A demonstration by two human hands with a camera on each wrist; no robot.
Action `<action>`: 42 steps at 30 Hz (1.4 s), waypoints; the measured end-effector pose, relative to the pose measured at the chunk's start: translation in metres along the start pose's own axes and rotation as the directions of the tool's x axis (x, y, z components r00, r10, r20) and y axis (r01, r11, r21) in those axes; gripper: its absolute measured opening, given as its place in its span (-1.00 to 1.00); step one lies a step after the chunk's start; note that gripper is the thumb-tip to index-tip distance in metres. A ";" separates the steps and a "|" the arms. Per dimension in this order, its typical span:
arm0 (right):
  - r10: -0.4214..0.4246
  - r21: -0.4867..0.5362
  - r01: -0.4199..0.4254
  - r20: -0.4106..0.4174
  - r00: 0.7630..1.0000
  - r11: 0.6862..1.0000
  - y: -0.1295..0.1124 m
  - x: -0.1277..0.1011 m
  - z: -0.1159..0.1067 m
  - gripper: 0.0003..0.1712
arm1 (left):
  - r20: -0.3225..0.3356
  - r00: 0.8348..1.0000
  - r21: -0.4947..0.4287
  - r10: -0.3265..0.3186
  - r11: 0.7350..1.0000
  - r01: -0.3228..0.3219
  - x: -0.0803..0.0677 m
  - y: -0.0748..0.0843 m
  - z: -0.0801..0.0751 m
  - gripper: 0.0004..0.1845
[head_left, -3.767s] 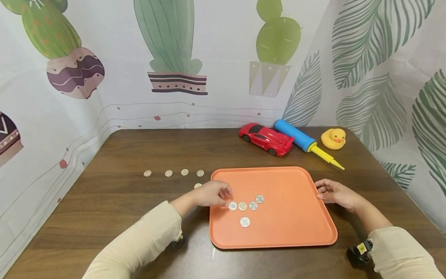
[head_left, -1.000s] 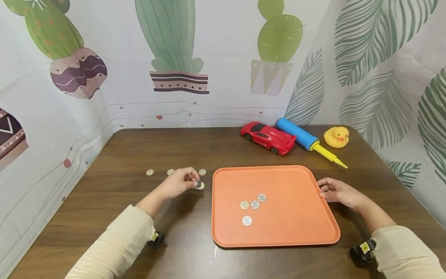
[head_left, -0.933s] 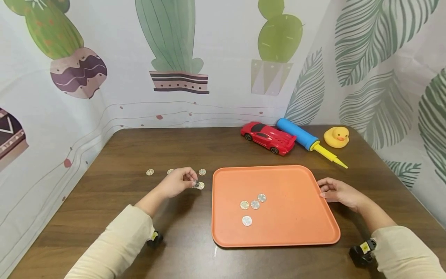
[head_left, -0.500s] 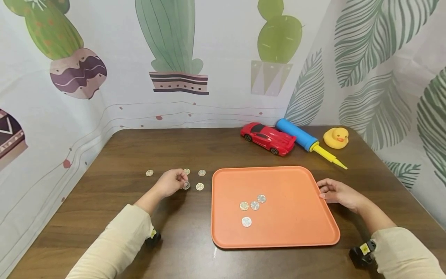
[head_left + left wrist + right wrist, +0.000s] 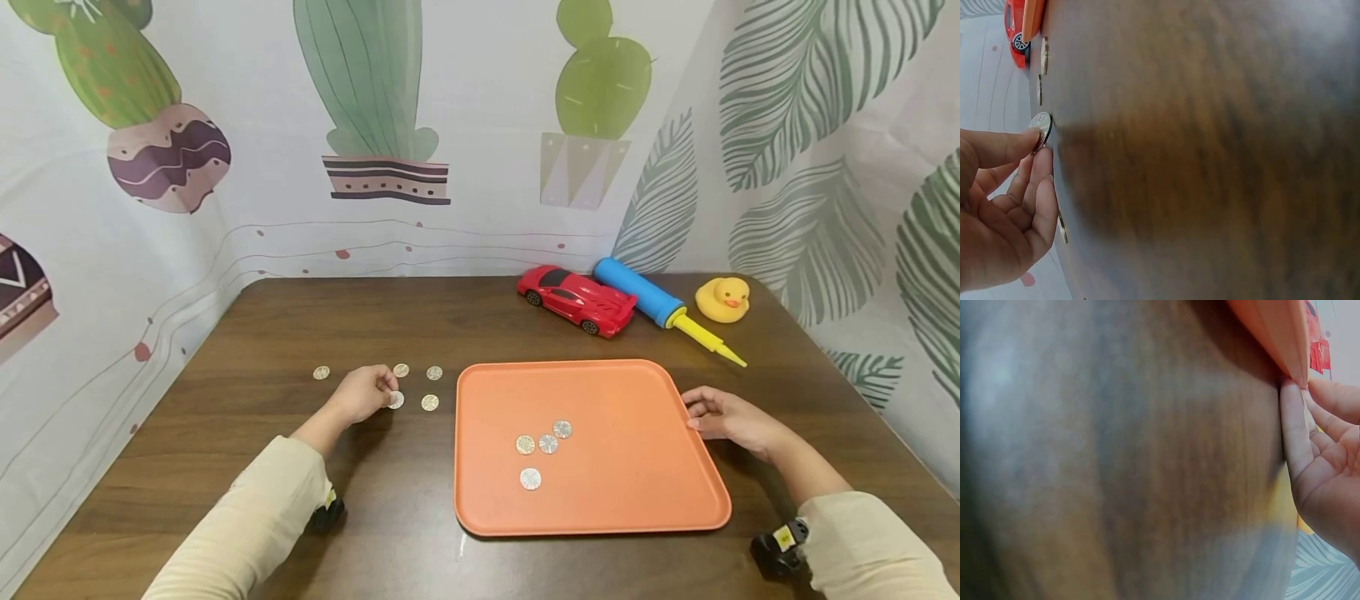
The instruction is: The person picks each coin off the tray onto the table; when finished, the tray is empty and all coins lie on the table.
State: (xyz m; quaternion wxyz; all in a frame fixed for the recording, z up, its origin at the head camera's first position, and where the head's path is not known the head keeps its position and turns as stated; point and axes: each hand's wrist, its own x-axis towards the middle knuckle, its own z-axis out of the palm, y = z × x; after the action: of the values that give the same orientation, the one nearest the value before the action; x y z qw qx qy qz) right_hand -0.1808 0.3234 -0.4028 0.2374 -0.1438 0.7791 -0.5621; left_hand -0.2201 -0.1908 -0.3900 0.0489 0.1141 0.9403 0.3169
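Lying at ten o'clock from the left hand, a lone coin is resting on the table. That nearer hand is pinching a silver coin, tilted, at its three o'clock. Three loose coins are lying between two and four o'clock. Farther that way, the orange tray is carrying four coins; at nine o'clock from the right hand, its rim is being pinched.

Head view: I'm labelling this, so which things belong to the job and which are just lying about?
Likely in use:
coin pinched by the left hand
orange tray held by the right hand
coins on the tray
coins beside it

Likely lying about:
red toy car
blue pump
yellow duck
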 end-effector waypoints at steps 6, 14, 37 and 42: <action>-0.013 0.006 0.013 0.006 1.000 1.000 -0.001 -0.001 0.001 -0.51 | -0.009 1.000 0.068 -0.026 0.997 0.026 0.001 0.000 0.000 -0.87; 0.008 -0.011 -0.009 -0.009 1.000 1.000 -0.002 0.000 0.001 -0.48 | 0.017 1.000 0.124 -0.023 0.992 0.021 0.001 0.001 -0.002 -0.92; 0.017 -0.004 -0.017 -0.006 1.000 1.000 -0.001 -0.001 0.002 -0.50 | 0.048 0.998 -0.041 -0.036 0.998 0.038 -0.001 0.000 -0.004 -0.89; 0.024 -0.015 -0.024 -0.009 1.000 1.000 -0.003 -0.001 0.001 -0.49 | 0.050 0.998 -0.105 -0.025 0.994 0.030 -0.002 0.009 -0.008 -0.88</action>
State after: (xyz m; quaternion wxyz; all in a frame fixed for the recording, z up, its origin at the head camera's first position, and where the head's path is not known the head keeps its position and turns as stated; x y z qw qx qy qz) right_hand -0.1799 0.3219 -0.4000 0.2396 -0.1336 0.7862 -0.5537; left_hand -0.2180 -0.1888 -0.3785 0.0819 0.1058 0.9222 0.3628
